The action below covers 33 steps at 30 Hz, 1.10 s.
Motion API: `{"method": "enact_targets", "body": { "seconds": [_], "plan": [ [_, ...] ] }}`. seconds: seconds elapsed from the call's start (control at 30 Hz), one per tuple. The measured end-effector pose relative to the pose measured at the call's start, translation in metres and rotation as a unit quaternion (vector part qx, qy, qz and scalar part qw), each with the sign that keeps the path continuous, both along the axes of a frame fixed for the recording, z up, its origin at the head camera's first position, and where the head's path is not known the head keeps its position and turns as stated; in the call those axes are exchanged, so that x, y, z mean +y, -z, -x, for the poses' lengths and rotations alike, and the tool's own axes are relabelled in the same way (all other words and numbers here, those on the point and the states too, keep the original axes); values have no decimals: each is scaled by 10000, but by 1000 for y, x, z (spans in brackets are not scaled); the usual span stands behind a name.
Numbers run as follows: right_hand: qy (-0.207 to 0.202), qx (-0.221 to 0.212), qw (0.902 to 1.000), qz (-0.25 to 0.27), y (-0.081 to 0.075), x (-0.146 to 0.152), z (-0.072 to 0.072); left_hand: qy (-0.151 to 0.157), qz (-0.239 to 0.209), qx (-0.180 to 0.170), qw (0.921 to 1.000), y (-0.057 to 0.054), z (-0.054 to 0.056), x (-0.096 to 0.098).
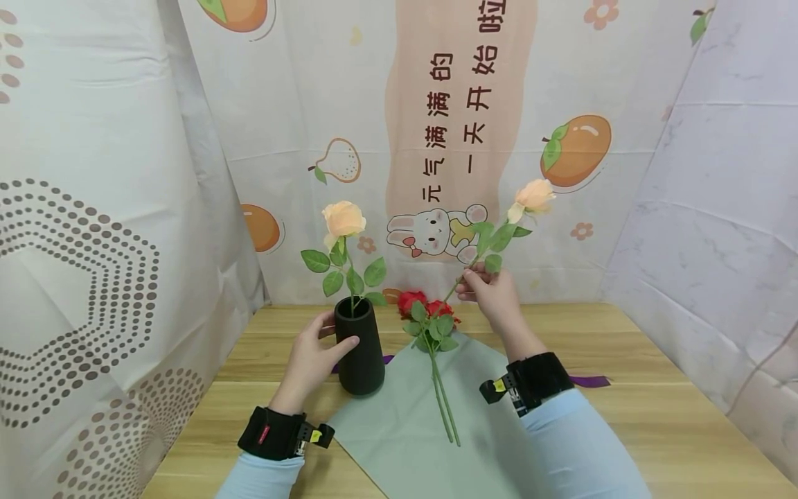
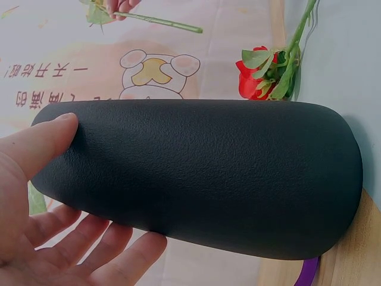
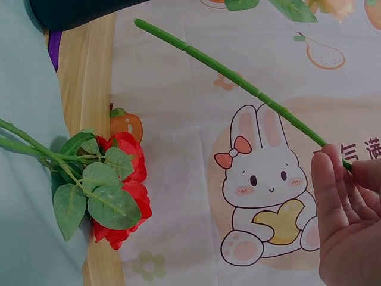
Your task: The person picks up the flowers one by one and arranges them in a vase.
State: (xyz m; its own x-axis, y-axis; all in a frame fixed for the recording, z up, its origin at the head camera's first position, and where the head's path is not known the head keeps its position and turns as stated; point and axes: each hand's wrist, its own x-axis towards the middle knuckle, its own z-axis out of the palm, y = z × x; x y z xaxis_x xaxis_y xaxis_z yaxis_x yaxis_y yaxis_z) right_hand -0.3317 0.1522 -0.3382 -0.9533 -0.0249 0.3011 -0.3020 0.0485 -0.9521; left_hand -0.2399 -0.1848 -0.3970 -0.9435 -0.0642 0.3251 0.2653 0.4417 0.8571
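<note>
A black vase [image 1: 359, 360] stands at the left of the table, tilted slightly. My left hand [image 1: 320, 351] holds it near the top, thumb on one side and fingers round the other, as the left wrist view also shows. One peach rose [image 1: 344, 220] with green leaves rises from the vase's mouth. A second peach rose [image 1: 533, 197] is in the air to the right, its stem [image 3: 232, 77] pinched by my right hand [image 1: 492, 294] just below the leaves. The stem's cut end points down and left, apart from the vase.
Red roses [image 1: 430, 308] lie at the back of a grey-green wrapping sheet [image 1: 399, 416], stems toward me. A purple ribbon [image 1: 589, 381] shows beyond the sheet's right edge. The wooden table [image 1: 274, 353] ends at a printed curtain [image 1: 299, 125].
</note>
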Motion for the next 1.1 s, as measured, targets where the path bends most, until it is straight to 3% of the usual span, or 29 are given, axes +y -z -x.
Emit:
{"method": "enact_targets", "body": {
  "seconds": [0.5, 1.1],
  "plan": [
    [66, 232, 9997, 19, -19, -9, 2, 17, -7, 13, 10000, 0, 0, -1],
    [-82, 231, 9987, 444, -41, -27, 4, -4, -7, -91, 10000, -2, 0, 0]
  ]
}}
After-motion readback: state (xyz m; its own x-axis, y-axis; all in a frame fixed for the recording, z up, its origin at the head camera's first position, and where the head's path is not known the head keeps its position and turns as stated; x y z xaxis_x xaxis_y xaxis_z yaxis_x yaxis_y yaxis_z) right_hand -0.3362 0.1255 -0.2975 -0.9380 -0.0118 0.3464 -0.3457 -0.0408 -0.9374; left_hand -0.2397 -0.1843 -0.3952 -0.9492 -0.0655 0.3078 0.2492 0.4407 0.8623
